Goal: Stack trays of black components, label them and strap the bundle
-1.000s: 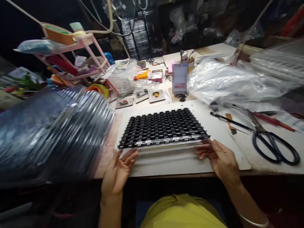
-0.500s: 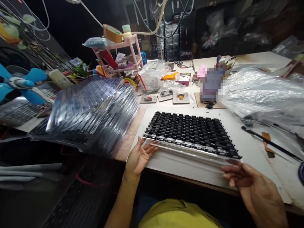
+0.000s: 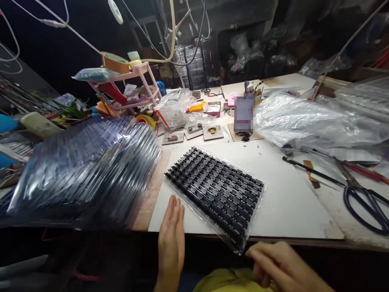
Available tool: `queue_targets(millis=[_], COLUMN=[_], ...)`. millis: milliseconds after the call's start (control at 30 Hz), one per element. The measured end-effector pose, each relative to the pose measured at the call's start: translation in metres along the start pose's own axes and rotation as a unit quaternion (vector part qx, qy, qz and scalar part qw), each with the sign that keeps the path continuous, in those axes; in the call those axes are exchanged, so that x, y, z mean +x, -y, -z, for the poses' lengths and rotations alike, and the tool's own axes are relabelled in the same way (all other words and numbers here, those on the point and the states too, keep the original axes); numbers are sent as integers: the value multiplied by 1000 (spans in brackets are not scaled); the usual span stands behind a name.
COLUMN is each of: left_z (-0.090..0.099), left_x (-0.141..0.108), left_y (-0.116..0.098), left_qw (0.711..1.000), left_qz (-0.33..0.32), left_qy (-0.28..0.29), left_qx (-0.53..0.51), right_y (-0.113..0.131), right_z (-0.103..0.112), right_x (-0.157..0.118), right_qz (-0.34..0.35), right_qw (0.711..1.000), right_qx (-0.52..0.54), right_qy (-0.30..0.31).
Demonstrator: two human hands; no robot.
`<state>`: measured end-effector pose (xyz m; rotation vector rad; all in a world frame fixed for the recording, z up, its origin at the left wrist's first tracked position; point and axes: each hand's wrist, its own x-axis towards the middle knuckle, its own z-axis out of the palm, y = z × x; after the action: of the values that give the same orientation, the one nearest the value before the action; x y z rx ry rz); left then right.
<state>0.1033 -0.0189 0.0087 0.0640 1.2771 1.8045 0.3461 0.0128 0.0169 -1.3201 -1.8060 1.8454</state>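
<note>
A clear plastic tray point(image 3: 212, 217) lies turned at an angle on the white board, its near corner jutting past the table's front edge. Rows of small black plastic parts point(image 3: 217, 186) fill it. My left hand point(image 3: 172, 235) is beside the tray's left side, fingers straight and together, holding nothing. Just right of the near corner is my right hand point(image 3: 273, 261), its fingers curled in. No tray edge shows between those fingers, and whether they touch the corner is hard to see.
Stacked clear plastic trays point(image 3: 91, 162) rise on the left. Scissors point(image 3: 361, 194) and a black stick-like tool point(image 3: 313, 170) lie right, below plastic sheeting point(image 3: 291, 117). Behind are a phone-like blurred block point(image 3: 244, 113), small metal pieces on tiles point(image 3: 212, 132) and a pink rack point(image 3: 142, 81).
The tray has turned clockwise, its right end swinging toward me. Both hands have come off its near edge; the right hand's fingers have curled. The camera view has shifted right.
</note>
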Motion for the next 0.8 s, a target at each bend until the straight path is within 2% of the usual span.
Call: queue_targets(millis=[67,133,167,233,300,400,500,567,633,700,800], left_z=[6,9,10,10,10,10,3,-11,-34,-61,-101], left_x=[-15,-25,-28,-29,-24,-4,30,60,90,114,130], left_y=[11,20,22,22,14,-11,-41,-57,-64,-61,-47], left_qw=[999,997,996,996,996,993,977,953,914,853,822], left_qz=[26,34,30,28,38,51,45,30,-7,-58,-63], left_qy=[36,72,81,84,80,72,56,57,112,185,256], left_qx=[21,25,23,21,28,80,203,296,390,484,504], right_y=[13,20,22,20,16,14,21,29,37,43,47], right_z=[35,66,78,94,97,83,55,31,3,-25,-57], right_x=[12,37,52,77,90,78,45,28,21,25,35], right_qz=[71,139,159,176,177,156,115,107,128,163,209], right_qw=[990,947,932,925,928,943,975,984,983,976,963], right_qx=[-57,-117,-150,-196,-216,-203,-162,-141,-130,-120,-99], right_qy=[-112,-263,-291,-275,-246,-213,-95,-18,32,77,138])
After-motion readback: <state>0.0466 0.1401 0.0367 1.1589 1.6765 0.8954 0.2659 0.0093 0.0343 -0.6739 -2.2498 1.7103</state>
